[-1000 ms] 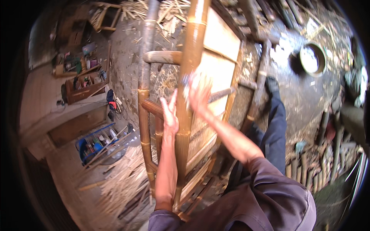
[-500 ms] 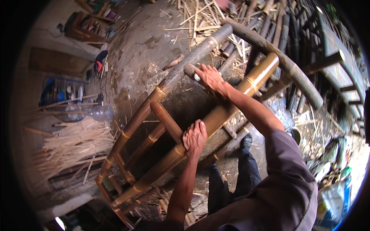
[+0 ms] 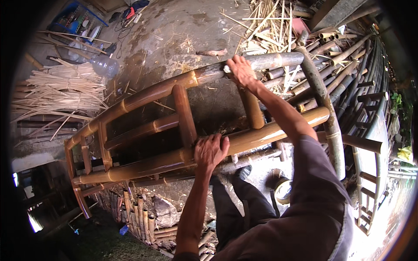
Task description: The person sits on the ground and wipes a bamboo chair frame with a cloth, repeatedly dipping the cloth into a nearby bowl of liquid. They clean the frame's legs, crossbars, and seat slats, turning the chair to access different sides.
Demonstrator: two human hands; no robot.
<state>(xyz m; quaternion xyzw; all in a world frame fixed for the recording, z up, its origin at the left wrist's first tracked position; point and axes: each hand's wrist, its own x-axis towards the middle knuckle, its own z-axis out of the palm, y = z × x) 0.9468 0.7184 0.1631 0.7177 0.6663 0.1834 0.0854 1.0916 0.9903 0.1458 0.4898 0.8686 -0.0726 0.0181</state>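
A bamboo frame (image 3: 183, 126), built of thick glossy poles joined by short rungs, lies tilted across the middle of the view above a concrete floor (image 3: 174, 39). The left hand (image 3: 210, 151) rests on the near pole, its fingers curled over the top of it in a loose grasp rather than spread flat. The right hand (image 3: 238, 71) reaches to the far pole, where the glossy brown gives way to dull grey; its fingers are pressed down onto the pole, with something small and pale under them that cannot be made out. Just beyond lies a pile of bamboo scraps (image 3: 270, 26). At the left sit a bundle of thin splints (image 3: 56, 91) and a clear plastic bottle (image 3: 104, 65).
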